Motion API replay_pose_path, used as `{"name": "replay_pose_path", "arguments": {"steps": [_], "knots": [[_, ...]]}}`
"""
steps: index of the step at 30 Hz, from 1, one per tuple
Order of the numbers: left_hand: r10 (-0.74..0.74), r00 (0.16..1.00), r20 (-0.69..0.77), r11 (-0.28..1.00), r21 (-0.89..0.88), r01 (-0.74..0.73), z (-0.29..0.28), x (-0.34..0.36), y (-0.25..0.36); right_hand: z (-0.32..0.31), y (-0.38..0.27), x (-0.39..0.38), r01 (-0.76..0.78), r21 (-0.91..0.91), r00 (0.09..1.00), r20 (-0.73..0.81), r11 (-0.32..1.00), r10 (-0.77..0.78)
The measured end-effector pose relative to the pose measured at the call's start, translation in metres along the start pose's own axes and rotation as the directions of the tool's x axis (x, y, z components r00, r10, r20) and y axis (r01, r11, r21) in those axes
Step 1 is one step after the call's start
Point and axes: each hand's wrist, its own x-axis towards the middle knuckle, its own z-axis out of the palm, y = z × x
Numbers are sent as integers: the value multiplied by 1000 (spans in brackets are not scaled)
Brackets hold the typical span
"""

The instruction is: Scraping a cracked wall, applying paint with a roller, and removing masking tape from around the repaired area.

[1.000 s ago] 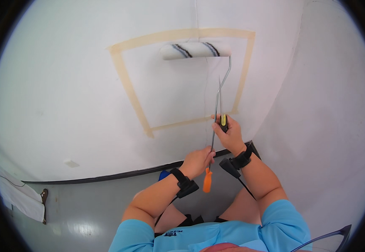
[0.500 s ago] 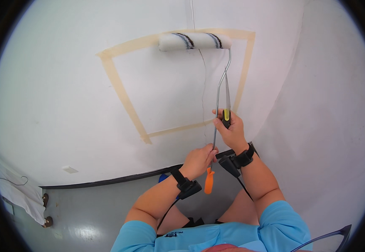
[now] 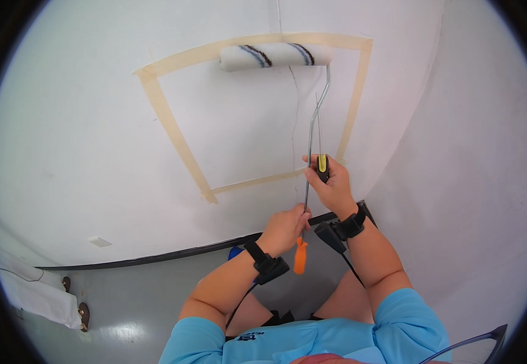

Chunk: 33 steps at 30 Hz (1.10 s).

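A white roller with dark stripes [image 3: 251, 56] rests against or just in front of the wall at the top of a masking-tape frame [image 3: 178, 141]. My left hand [image 3: 284, 227] is closed on its bent metal rod [image 3: 310, 136], just above the orange handle [image 3: 300, 258]. Higher up, my right hand [image 3: 333, 185] grips a tool with a black and yellow handle [image 3: 322, 167] and a thin blade seen almost edge-on, with the same rod running beside it at my fingers. A crack [image 3: 294, 115] runs down the wall inside the tape.
The white wall [image 3: 75, 151] meets another wall [image 3: 469, 151] at the right. A dark skirting [image 3: 124, 264] borders the grey floor [image 3: 124, 303]. A white plate [image 3: 99, 241] is low on the wall. At the left, a person in white trousers [image 3: 39, 294] stands in brown footwear.
The roller has risen along the wall onto the upper tape band and shifted slightly left, with both my hands moving slightly up. The other person's feet have shifted at the left.
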Motion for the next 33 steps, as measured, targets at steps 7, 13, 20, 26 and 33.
{"name": "replay_pose_path", "arguments": {"steps": [7, 13, 20, 26, 33], "knots": [[-6, 1000, 20, 1000, 10, 6, 1, 4, -5, 3, 2, 3, -6, 69, 1000, -20, 998, 7], [18, 1000, 22, 999, 28, -18, 2, 6, -7, 0, 1, 4, -32, 25, 999, 8, 999, 32], [6, 1000, 30, 1000, 19, -7, 2, 6, -9, -2, 1, 5, -93, -48, 992, 76, 995, 96], [-49, 997, 65, 999, -9, 50, 2, 6, -9, -1, 6, 4, -79, -66, 991, 100, 995, 86], [-62, 990, 126, 998, -13, 64, 2, 8, -17, 0, 17, 3, -94, -33, 986, 135, 995, 97]]}}
